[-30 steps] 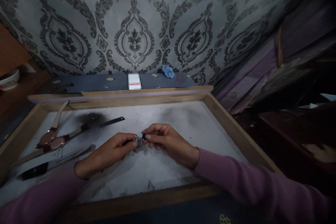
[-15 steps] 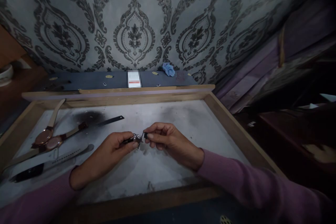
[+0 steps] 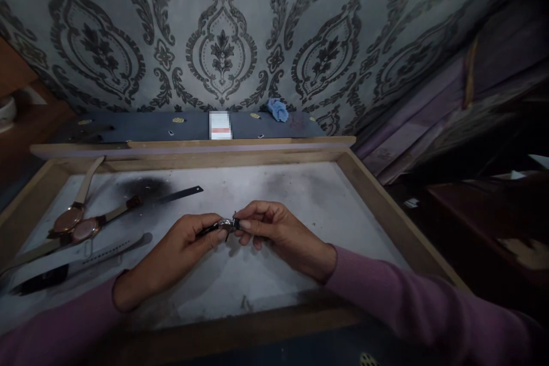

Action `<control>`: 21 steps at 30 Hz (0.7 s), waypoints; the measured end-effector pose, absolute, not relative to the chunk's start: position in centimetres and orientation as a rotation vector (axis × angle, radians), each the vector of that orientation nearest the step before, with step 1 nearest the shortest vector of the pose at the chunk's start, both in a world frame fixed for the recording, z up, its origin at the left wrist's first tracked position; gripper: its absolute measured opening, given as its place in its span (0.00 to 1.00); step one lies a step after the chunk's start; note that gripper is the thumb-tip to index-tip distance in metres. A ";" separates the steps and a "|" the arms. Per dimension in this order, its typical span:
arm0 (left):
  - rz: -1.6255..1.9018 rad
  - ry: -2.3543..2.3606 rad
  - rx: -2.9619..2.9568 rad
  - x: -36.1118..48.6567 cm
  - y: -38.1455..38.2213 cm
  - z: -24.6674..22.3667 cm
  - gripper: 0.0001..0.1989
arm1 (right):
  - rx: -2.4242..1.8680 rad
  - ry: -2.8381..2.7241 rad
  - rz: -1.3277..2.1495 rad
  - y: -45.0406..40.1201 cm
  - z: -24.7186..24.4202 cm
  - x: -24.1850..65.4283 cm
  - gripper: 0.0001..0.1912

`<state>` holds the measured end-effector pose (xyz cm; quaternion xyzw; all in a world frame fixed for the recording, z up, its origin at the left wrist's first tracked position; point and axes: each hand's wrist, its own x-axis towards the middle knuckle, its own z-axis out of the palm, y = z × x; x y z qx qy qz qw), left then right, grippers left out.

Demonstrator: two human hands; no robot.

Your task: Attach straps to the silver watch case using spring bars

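Note:
Between finger and thumb, my left hand (image 3: pixel 182 249) grips a small silver wristwatch (image 3: pixel 226 224) over the white tray floor. A dark band piece runs back from its case under my left fingers. My right hand (image 3: pixel 281 231) pinches a short black watch strap end (image 3: pixel 236 223) against the right side of the case. Whether the strap is fastened to the case cannot be made out. My right fingertips cover most of this strap.
The wooden tray (image 3: pixel 377 206) has raised sides. On its left lie a rose-gold watch (image 3: pixel 67 218), a second one (image 3: pixel 86 230), a pale perforated strap (image 3: pixel 114 251) and a dark flat blade (image 3: pixel 182 194). Behind are a blue crumpled cloth (image 3: pixel 278 110) and a small white box (image 3: pixel 220 126).
The strap end in my right hand has come closer to the watch case, narrowing the gap between them. My left hand keeps its hold. The view has shifted slightly.

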<state>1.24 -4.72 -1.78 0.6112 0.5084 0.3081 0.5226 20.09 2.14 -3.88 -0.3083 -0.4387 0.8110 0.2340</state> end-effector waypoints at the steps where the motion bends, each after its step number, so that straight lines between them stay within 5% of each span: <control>1: 0.740 1.214 1.464 1.2 -4.7 -1.7 0.13 | -0.846 -1.201 2.225 2.1 -3.9 20.1 0.10; 21: 0.749 1.198 1.473 1.2 -4.6 -1.8 0.14 | -0.841 -1.323 2.089 1.9 -3.6 20.1 0.09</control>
